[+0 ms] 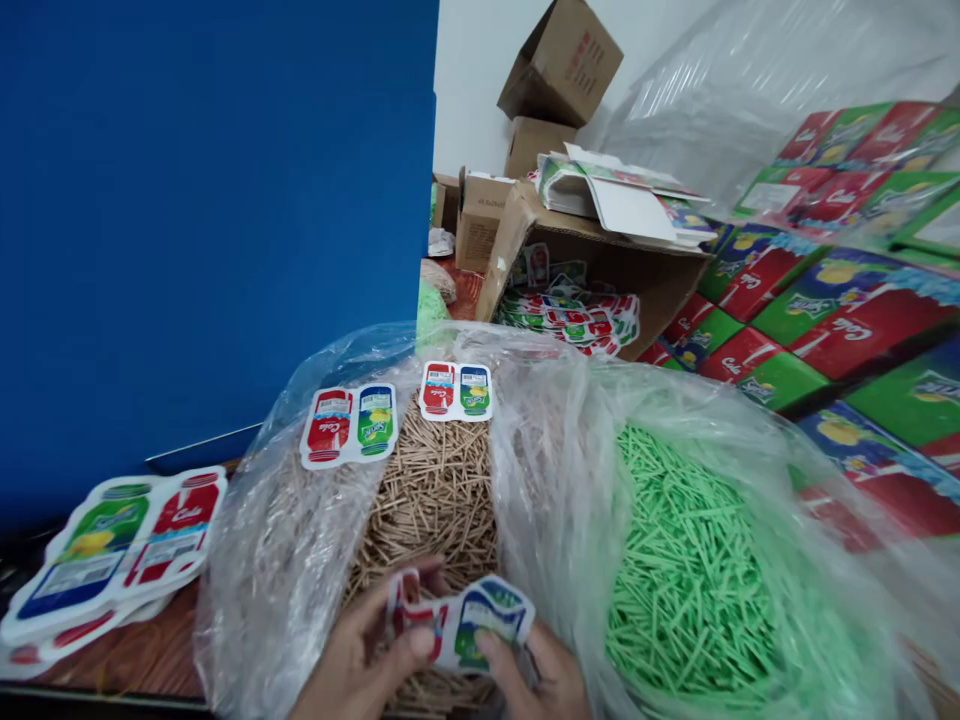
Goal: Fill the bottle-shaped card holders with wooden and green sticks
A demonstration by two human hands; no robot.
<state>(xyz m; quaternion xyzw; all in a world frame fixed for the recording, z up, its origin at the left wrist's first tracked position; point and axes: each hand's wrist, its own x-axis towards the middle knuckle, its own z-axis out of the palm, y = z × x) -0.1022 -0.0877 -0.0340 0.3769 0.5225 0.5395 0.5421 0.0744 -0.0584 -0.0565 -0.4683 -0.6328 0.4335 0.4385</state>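
My left hand (379, 650) and my right hand (536, 672) are both closed on a small printed pouch (491, 615), one at each side. It bears a red cola can and a green-blue lemon soda can, and its surface is bent and crumpled. Beneath my hands lies a clear plastic bag (277, 540) of thin brown sticks (435, 490). On the bag's upper part rest two similar pouches, one at the left (349, 425) and a smaller-looking one (456, 391) at the far edge of the sticks.
Bright green sticks (686, 570) fill another clear bag at right. Stacked pouches (112, 560) lie on the table at left, beside a blue panel (210, 220). Behind, a cardboard box (675, 285) holds many pouches; printed cartons (862, 320) are piled at right.
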